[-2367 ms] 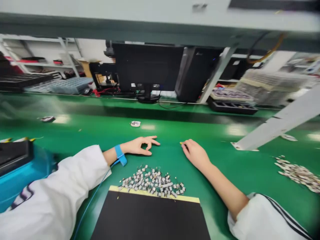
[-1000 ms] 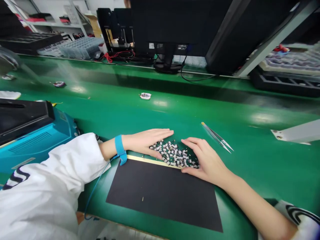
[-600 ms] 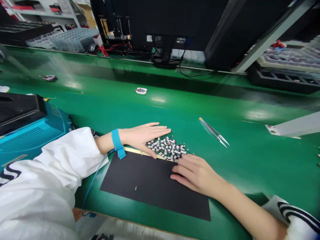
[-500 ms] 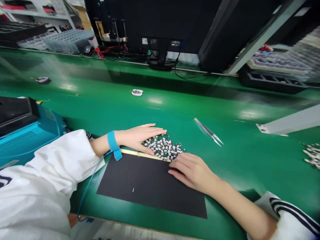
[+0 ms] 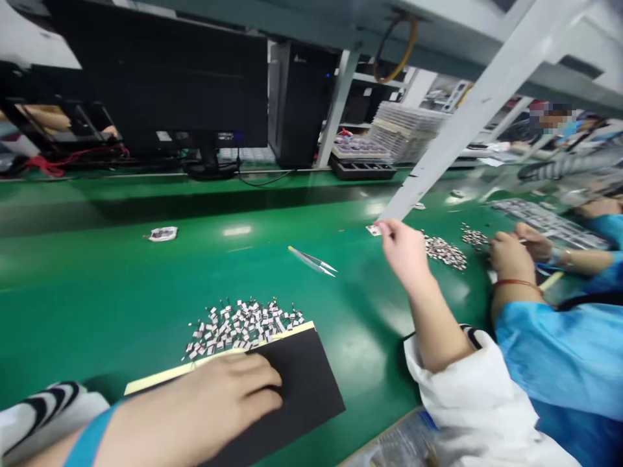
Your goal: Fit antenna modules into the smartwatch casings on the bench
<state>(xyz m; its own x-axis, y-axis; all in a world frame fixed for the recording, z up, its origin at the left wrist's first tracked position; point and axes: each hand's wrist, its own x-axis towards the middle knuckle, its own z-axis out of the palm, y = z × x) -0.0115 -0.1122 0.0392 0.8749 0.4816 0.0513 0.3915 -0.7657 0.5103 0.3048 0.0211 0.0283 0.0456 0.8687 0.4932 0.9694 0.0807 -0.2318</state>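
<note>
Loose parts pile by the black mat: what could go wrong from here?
The right hand hovers close to the second pile of small parts, so it could brush it and mix the lots. The loose pile of leaded parts sits unguarded at the edge of the black mat; the left hand might nudge it and scatter pieces.

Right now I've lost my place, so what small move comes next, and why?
Probably pick up the tweezers with your right hand: they lie on the green mat, close to that raised hand, and the small parts sit loose in a pile.
</note>
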